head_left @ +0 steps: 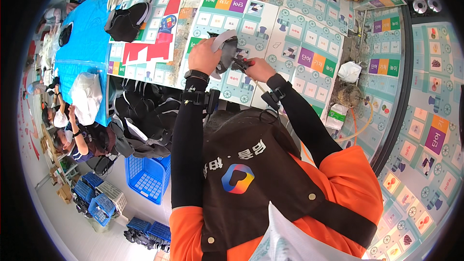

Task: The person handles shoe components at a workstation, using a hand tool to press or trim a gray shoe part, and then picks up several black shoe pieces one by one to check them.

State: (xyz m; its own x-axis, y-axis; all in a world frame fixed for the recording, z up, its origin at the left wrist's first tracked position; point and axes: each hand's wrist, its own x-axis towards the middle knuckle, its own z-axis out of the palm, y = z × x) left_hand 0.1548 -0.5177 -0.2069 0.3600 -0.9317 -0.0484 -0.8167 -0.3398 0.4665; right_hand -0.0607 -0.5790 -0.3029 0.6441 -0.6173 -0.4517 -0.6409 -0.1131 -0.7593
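My left hand point(204, 57) is closed on a dark, soft, curved piece point(225, 57) with a pale grey band along its top edge. It looks like a cap or a shoe upper; I cannot tell which. My right hand point(261, 70) grips a small dark hand tool point(241, 63) with a red part, its tip close to or touching the right side of the dark piece. A thin cream hose hangs below that hand. Both hands are over a table point(220, 84) covered with printed teal-and-white sheets.
Left of my hands lie a red-and-white sheet point(162, 43) and another black piece point(126, 21). Below the table's edge is a pile of black pieces point(145, 116) above a blue basket point(145, 179). At right are a white crumpled bag point(349, 71) and an orange hose point(355, 128). Other people work far left.
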